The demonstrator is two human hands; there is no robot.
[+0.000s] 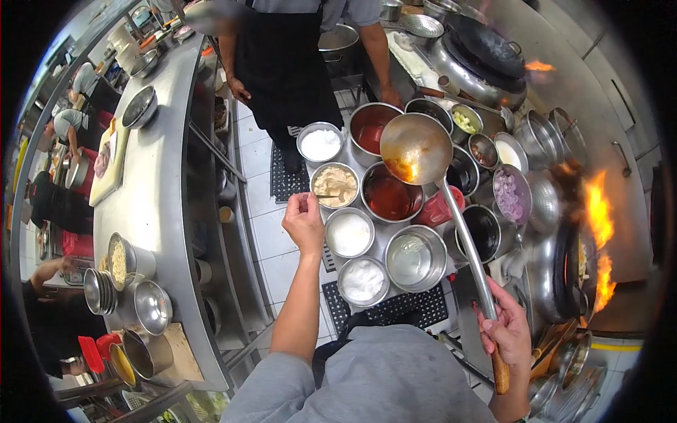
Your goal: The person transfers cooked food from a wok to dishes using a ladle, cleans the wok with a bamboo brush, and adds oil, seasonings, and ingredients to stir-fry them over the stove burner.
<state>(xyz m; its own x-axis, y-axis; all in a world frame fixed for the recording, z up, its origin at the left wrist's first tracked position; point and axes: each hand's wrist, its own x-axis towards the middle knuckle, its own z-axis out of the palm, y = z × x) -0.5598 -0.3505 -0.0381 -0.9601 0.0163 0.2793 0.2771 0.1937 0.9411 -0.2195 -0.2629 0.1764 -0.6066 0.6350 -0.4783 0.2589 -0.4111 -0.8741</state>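
Observation:
My right hand (506, 323) is wrapped round the wooden-ended handle of a large metal ladle (417, 137). The ladle's bowl, with a little brownish-orange residue in it, is held above the pots of dark red liquid (392, 194). My left hand (305, 222) pinches the thin handle of a small spoon (334, 197), whose end reaches into a metal container of beige powder (333, 176). Around it stand containers of white granules (320, 143), white powder (349, 233) and more white grains (362, 280). A pot of clear liquid (415, 259) is beside these.
On the right, flames (599, 218) rise behind a wok (560, 261). Sliced purple onions (510, 194) and a red jug (438, 208) stand nearby. A person in a black apron (285, 63) faces me. To the left runs a long steel counter (159, 204) with bowls.

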